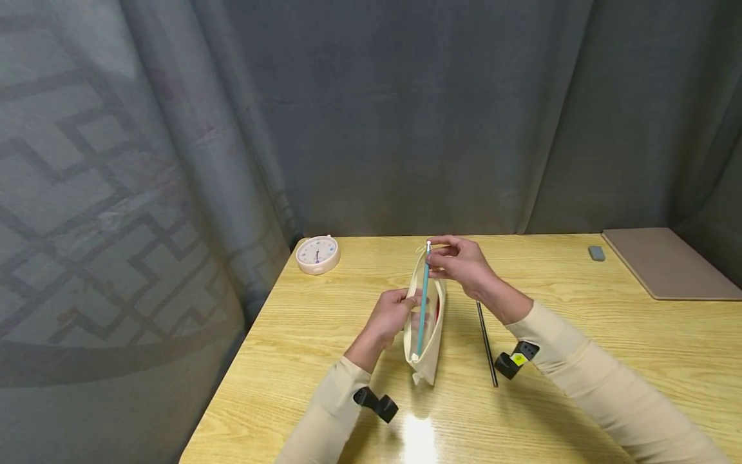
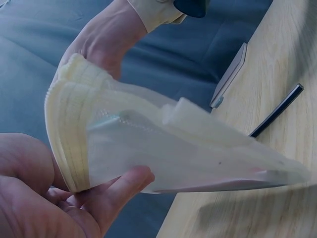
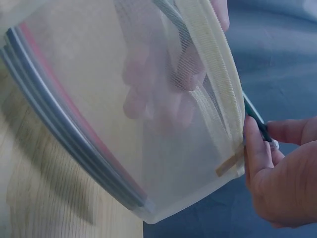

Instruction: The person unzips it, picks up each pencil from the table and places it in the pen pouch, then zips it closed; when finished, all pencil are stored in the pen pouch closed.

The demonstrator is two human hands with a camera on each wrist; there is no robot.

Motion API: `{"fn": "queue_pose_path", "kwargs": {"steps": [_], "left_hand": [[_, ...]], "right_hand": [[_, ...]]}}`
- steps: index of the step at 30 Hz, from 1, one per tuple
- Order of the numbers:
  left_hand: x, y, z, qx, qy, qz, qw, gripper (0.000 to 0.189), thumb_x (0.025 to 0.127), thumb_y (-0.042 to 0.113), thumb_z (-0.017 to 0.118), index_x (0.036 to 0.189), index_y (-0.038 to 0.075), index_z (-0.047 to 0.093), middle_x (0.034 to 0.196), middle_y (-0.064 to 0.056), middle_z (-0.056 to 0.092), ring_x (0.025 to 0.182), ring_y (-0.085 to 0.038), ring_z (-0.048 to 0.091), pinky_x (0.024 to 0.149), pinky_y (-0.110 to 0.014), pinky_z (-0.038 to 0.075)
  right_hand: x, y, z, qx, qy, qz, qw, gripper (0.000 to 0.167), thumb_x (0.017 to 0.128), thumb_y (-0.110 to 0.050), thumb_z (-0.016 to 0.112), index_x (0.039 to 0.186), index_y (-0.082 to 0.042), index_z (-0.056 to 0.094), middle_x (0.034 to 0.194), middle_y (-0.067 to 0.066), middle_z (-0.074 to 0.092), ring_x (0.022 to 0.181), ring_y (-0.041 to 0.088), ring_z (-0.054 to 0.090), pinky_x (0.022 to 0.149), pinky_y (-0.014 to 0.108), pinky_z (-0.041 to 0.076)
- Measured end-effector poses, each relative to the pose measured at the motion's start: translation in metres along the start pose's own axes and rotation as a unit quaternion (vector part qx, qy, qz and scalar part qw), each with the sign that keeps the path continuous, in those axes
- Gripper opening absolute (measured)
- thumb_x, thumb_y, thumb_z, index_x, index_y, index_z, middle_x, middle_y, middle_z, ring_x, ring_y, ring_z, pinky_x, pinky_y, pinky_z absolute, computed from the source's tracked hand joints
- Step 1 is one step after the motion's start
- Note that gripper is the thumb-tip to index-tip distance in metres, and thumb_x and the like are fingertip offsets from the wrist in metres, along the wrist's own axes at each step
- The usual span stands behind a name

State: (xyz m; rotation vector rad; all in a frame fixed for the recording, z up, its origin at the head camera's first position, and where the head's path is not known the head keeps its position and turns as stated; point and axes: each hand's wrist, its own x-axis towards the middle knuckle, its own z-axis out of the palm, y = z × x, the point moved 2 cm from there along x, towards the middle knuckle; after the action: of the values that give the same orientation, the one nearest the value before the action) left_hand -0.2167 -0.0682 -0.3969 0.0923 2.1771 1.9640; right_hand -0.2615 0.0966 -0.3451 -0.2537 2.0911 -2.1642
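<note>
A cream zippered mesh pouch [image 1: 428,368] stands upright over the table, its top open. My left hand [image 1: 390,314] grips its left side, with the thumb and fingers on either side of the edge. Between the fingertips of my right hand [image 1: 464,265], I pinch the white-tipped upper end of a slim teal pencil [image 1: 424,296]. The pencil slants down into the pouch's mouth. Through the mesh, the right wrist view shows several dark sticks [image 3: 64,126] and a red one [image 3: 79,109] along the pouch's bottom. A black pencil-like stick [image 1: 487,345] lies on the table to the right.
A pale pink round clock [image 1: 317,254] sits at the table's back left. Toward the back right are a small grey block [image 1: 596,253] and a flat brown board [image 1: 672,264]. Grey curtains [image 1: 417,116] hang behind the wooden table [image 1: 278,380].
</note>
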Motion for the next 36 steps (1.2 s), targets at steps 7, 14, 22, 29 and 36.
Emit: {"fn": "queue_pose_path", "kwargs": {"steps": [7,14,22,29,36], "left_hand": [[0.000,0.001,0.000,0.017,0.006,0.004,0.9998,0.031,0.105,0.006,0.051,0.126,-0.011,0.066,0.110,-0.026,0.073,0.085,-0.029,0.077,0.072,-0.034,0.067],[-0.001,0.000,-0.001,0.004,0.003,-0.003,1.0000,0.036,0.105,0.004,0.048,0.135,-0.013,0.059,0.129,-0.029,0.067,0.102,-0.042,0.073,0.081,-0.038,0.066],[-0.002,0.000,-0.003,0.004,0.012,-0.011,0.9999,0.035,0.105,0.004,0.048,0.135,-0.011,0.060,0.126,-0.026,0.069,0.101,-0.042,0.074,0.083,-0.040,0.066],[-0.003,0.001,-0.005,0.008,0.010,-0.013,0.9998,0.036,0.106,0.004,0.047,0.137,-0.010,0.059,0.129,-0.025,0.068,0.101,-0.040,0.074,0.082,-0.038,0.066],[-0.004,0.001,-0.005,0.003,0.012,-0.014,0.9998,0.035,0.106,0.004,0.048,0.135,-0.011,0.060,0.127,-0.025,0.069,0.101,-0.041,0.074,0.081,-0.037,0.066]], "right_hand": [[-0.001,0.000,0.001,0.003,-0.011,-0.003,0.9999,0.045,0.100,0.003,0.060,0.142,0.014,0.048,0.097,0.005,0.063,0.075,0.006,0.069,0.072,0.021,0.065],[-0.003,-0.005,-0.005,0.028,-0.011,0.002,0.9995,0.042,0.102,-0.003,0.059,0.139,0.015,0.049,0.102,0.006,0.062,0.081,0.009,0.070,0.077,0.023,0.065],[-0.002,0.001,-0.037,0.096,-0.024,0.041,0.9942,0.033,0.108,-0.014,0.050,0.132,0.009,0.050,0.099,0.003,0.063,0.082,0.009,0.071,0.080,0.022,0.064],[-0.001,0.018,-0.066,0.134,-0.050,0.105,0.9841,0.038,0.111,-0.030,0.046,0.132,0.003,0.047,0.097,0.000,0.068,0.083,0.012,0.074,0.082,0.024,0.064],[-0.002,0.046,-0.084,0.092,-0.065,0.139,0.9838,0.068,0.111,-0.039,0.044,0.152,0.013,0.029,0.099,-0.003,0.068,0.088,0.011,0.074,0.085,0.027,0.064]]}}
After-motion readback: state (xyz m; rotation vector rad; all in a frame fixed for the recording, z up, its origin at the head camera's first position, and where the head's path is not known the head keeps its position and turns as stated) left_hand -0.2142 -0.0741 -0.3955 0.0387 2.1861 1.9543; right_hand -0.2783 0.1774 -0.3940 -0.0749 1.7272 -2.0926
